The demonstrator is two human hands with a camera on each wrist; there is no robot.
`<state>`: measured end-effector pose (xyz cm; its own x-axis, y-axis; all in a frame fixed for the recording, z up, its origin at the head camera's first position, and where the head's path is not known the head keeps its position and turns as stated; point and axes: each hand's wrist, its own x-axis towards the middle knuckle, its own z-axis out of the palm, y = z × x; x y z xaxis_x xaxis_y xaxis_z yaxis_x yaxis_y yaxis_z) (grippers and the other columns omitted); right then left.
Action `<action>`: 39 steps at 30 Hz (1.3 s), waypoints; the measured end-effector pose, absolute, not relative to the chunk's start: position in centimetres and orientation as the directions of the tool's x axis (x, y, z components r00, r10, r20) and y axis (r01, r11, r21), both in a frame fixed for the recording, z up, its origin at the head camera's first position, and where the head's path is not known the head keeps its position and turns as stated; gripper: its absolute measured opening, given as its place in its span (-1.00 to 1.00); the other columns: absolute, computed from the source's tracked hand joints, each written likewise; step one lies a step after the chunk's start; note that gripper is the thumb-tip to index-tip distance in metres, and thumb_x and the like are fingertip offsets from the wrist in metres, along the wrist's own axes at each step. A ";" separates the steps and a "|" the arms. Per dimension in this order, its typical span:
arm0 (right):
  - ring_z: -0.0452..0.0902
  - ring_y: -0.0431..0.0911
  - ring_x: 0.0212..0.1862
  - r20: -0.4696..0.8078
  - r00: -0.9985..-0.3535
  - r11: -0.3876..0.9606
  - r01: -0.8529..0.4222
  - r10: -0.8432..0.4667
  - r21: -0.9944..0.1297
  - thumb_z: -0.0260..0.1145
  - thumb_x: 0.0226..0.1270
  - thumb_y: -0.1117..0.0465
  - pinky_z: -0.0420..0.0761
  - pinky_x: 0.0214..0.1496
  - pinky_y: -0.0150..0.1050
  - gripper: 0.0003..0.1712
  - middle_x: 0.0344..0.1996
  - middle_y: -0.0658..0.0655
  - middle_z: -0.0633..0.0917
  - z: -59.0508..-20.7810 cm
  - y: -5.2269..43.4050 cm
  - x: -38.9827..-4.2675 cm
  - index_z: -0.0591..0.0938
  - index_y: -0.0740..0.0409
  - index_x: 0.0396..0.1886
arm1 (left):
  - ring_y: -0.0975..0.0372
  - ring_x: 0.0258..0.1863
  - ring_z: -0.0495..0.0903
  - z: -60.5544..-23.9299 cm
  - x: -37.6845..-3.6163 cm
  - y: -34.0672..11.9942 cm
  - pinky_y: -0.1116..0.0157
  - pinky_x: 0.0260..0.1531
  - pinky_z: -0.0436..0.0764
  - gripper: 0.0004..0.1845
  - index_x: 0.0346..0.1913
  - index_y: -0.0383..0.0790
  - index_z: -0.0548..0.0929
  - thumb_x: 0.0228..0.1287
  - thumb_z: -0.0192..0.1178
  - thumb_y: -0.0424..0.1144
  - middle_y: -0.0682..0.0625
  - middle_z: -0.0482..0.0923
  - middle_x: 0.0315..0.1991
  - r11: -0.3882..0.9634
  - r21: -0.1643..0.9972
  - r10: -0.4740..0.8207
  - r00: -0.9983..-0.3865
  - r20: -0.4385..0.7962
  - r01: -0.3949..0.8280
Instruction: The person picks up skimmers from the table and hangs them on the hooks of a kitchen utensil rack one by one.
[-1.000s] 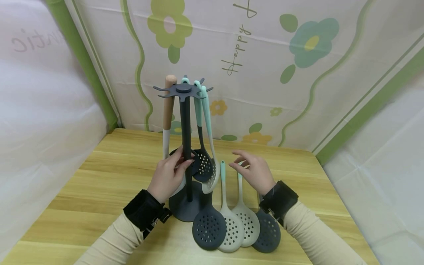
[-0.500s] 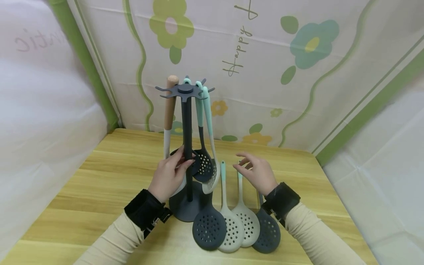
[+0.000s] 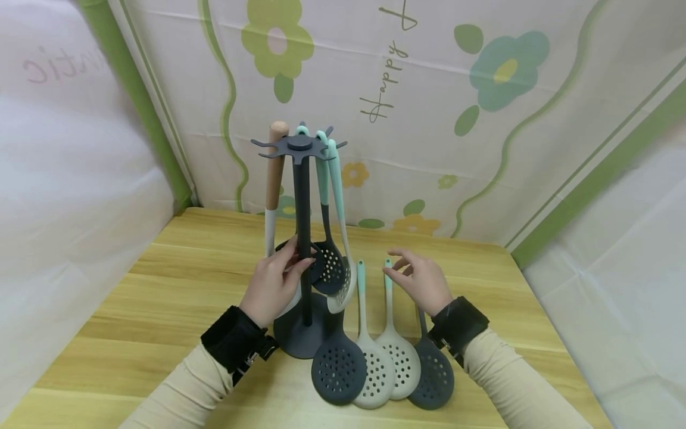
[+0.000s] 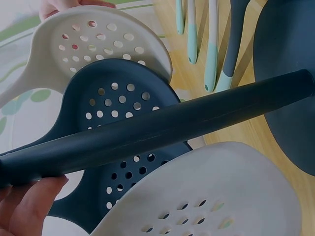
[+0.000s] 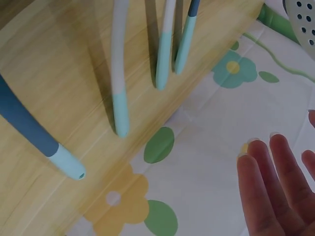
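My left hand (image 3: 270,287) grips the black pole (image 3: 302,208) of a utensil stand, its thumb and fingers around the post; in the left wrist view fingers (image 4: 37,206) touch that pole. Skimmers hang from the stand's hooks, among them a dark one (image 3: 328,271) and a beige one (image 3: 345,292). A wooden-handled utensil (image 3: 273,179) hangs at the left. Loosely bent and holding nothing, my right hand (image 3: 423,283) is above the mint-tipped handle of a beige skimmer (image 3: 399,363) on the table. Beside it lie another beige skimmer (image 3: 375,378) and a dark one (image 3: 339,369).
A second dark skimmer (image 3: 433,375) lies at the right end of the row, its handle partly behind the right wrist. The stand's round base (image 3: 292,339) rests on the wooden table (image 3: 177,286). Flower-printed cloth (image 3: 418,149) rises behind the table's far edge.
My right hand has drifted slightly right, uncovering more of the beige skimmer's mint handle tip. The left hand keeps its place on the pole, and the utensils have not moved.
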<state>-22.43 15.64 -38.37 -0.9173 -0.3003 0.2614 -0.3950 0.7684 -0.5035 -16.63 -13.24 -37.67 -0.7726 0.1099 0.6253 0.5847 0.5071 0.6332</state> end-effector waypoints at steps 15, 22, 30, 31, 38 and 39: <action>0.68 -0.03 -0.32 0.228 -0.934 0.799 -0.355 -0.276 -0.485 0.36 0.36 0.07 0.61 -0.41 -0.25 -0.54 -0.24 0.17 0.77 -39.2 16.7 -22.7 0.59 0.15 0.19 | -0.01 -0.08 0.75 -37.7 -16.7 -13.2 0.16 -0.13 0.76 -0.55 0.27 -0.43 0.48 0.35 0.21 -0.46 -0.26 0.71 -0.05 0.510 0.644 0.103 -0.784 0.613 0.571; 0.68 -0.04 -0.32 0.209 -0.941 0.813 -0.335 -0.265 -0.476 0.36 0.36 0.05 0.64 -0.37 -0.21 -0.52 -0.24 0.17 0.76 -39.5 17.3 -22.8 0.59 0.16 0.19 | -0.01 -0.09 0.76 -37.7 -16.7 -13.2 0.17 -0.13 0.75 -0.57 0.25 -0.44 0.49 0.35 0.21 -0.45 -0.26 0.71 -0.06 0.511 0.639 0.102 -0.779 0.619 0.575; 0.65 -0.07 -0.34 0.184 -0.949 0.822 -0.313 -0.255 -0.476 0.35 0.37 0.04 0.61 -0.38 -0.24 -0.50 -0.23 0.18 0.76 -39.9 17.9 -23.1 0.57 0.18 0.21 | -0.02 -0.10 0.76 -37.7 -16.7 -13.2 0.16 -0.14 0.75 -0.57 0.24 -0.44 0.49 0.34 0.22 -0.45 -0.27 0.71 -0.06 0.517 0.636 0.103 -0.779 0.619 0.574; 0.65 -0.06 -0.35 0.183 -0.950 0.823 -0.311 -0.253 -0.475 0.35 0.37 0.04 0.61 -0.39 -0.24 -0.50 -0.24 0.18 0.76 -40.0 18.0 -23.2 0.58 0.18 0.20 | -0.02 -0.10 0.76 -37.6 -16.7 -13.2 0.16 -0.14 0.75 -0.57 0.24 -0.44 0.49 0.34 0.22 -0.46 -0.27 0.71 -0.05 0.516 0.636 0.104 -0.779 0.618 0.573; 0.63 -0.09 -0.38 0.165 -0.955 0.840 -0.296 -0.247 -0.455 0.36 0.35 0.06 0.57 -0.42 -0.28 -0.52 -0.26 0.15 0.75 -40.5 18.5 -23.2 0.59 0.19 0.18 | -0.02 -0.10 0.76 -37.6 -16.6 -13.2 0.17 -0.15 0.76 -0.56 0.25 -0.44 0.49 0.34 0.22 -0.46 -0.28 0.71 -0.05 0.520 0.638 0.100 -0.782 0.615 0.568; 0.63 -0.10 -0.38 0.160 -0.956 0.842 -0.292 -0.246 -0.454 0.36 0.35 0.06 0.56 -0.43 -0.28 -0.52 -0.26 0.15 0.75 -40.5 18.5 -23.2 0.59 0.20 0.18 | -0.02 -0.10 0.76 -37.6 -16.6 -13.2 0.17 -0.15 0.76 -0.56 0.25 -0.44 0.49 0.34 0.22 -0.46 -0.28 0.71 -0.05 0.520 0.638 0.100 -0.782 0.615 0.568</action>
<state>-23.24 18.54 -40.51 -0.9561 -0.2456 0.1597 -0.2921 0.8415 -0.4544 -16.61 -13.21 -37.56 -0.7823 0.1002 0.6148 0.5680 0.5198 0.6381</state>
